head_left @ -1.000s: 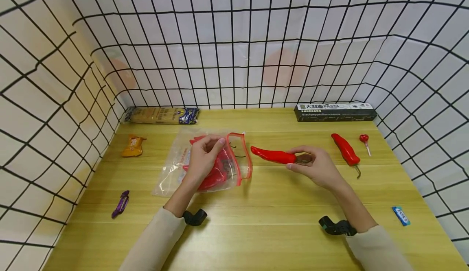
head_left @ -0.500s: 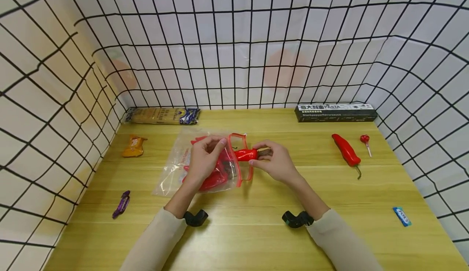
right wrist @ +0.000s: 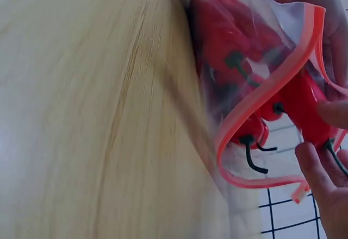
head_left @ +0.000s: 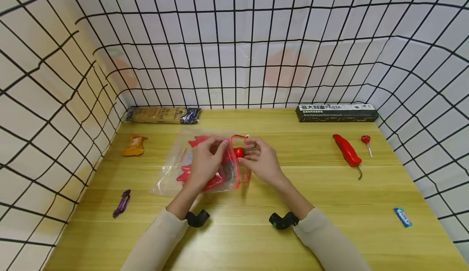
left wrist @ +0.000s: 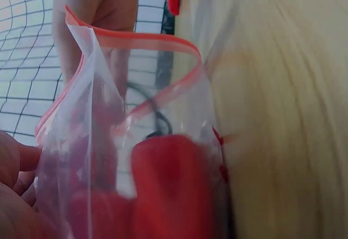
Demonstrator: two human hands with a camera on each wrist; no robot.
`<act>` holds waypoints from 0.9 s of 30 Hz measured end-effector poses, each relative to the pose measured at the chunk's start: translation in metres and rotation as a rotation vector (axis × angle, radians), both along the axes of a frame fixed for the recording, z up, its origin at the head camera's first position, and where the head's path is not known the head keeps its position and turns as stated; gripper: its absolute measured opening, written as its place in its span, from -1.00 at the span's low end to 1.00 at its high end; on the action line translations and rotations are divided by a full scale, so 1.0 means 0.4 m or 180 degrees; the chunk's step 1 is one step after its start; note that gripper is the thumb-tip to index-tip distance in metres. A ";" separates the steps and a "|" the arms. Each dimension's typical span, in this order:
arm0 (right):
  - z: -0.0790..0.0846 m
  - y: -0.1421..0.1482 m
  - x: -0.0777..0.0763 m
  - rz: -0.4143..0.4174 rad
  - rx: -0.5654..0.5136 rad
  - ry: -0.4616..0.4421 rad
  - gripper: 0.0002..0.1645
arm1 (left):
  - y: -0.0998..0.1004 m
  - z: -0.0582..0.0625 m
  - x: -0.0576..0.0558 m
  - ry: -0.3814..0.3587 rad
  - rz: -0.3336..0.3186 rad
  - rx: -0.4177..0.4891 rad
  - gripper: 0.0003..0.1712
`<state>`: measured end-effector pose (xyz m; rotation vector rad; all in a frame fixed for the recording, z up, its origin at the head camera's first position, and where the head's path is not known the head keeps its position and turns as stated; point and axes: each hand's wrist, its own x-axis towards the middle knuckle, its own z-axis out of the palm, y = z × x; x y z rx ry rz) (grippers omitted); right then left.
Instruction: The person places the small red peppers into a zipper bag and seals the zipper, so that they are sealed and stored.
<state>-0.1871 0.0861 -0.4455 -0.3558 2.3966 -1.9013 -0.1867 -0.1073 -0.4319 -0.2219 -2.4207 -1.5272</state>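
A clear zip bag [head_left: 166, 181] with a red-edged mouth lies on the table, its open end facing right. Several red chili peppers [right wrist: 220, 32] with green stems are inside it. My left hand [head_left: 205, 161] pinches the bag's upper layer near the mouth, lifting it. From the right, my right hand [head_left: 266, 163] holds another chili pepper [right wrist: 310, 111] by its stem end. Most of that pepper is inside the bag, its red stem end showing at the mouth in the head view. In the left wrist view, a pepper [left wrist: 171, 187] presses close behind the clear plastic.
A loose chili pepper [head_left: 346, 151] and a red lollipop [head_left: 365, 139] lie at right, a blue wrapped candy [head_left: 403, 217] nearer. Orange [head_left: 134, 146] and purple [head_left: 121, 203] candies lie left. A noodle pack [head_left: 161, 115] and pasta box [head_left: 336, 112] line the back by the black wire grid [head_left: 234, 43].
My right hand has moved left, carrying the chili pepper through the bag's mouth until only its stem end shows. My left hand keeps its pinch on the bag, nearly still.
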 end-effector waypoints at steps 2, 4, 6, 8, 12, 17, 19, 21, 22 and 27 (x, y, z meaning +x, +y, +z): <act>-0.004 -0.002 0.000 0.0070 -0.0009 -0.0034 -0.30 | 0.001 -0.008 -0.003 -0.0036 0.0010 0.0048 -0.74; -0.005 0.002 0.002 0.0170 -0.0022 -0.0065 -0.25 | 0.000 -0.018 -0.008 -0.0130 0.0005 0.0162 -0.72; -0.007 0.013 0.006 0.0247 -0.0024 -0.0130 -0.20 | -0.001 -0.025 -0.013 -0.0247 0.0011 0.0279 -0.70; -0.007 0.029 0.012 0.0298 -0.0059 -0.0210 -0.18 | -0.004 -0.030 -0.018 -0.0362 0.0015 0.0390 -0.69; -0.004 0.066 0.025 0.0306 0.0002 -0.0298 -0.24 | -0.009 -0.032 -0.023 -0.0501 -0.0001 0.0467 -0.67; 0.002 0.104 0.034 0.0401 -0.0285 -0.0262 -0.34 | -0.012 -0.026 -0.023 -0.0539 -0.0030 0.0504 -0.69; 0.001 0.112 0.033 0.0463 -0.0403 -0.0272 -0.34 | -0.014 -0.025 -0.023 -0.0538 -0.0028 0.0524 -0.70; -0.004 0.116 0.029 0.0486 -0.0405 -0.0307 -0.32 | -0.015 -0.025 -0.023 -0.0534 -0.0026 0.0533 -0.71; -0.007 0.118 0.028 0.0500 -0.0388 -0.0309 -0.32 | -0.016 -0.025 -0.023 -0.0538 -0.0026 0.0528 -0.71; -0.018 0.115 0.028 0.0606 -0.0420 -0.0304 -0.36 | -0.016 -0.028 -0.024 -0.0548 -0.0047 0.0527 -0.69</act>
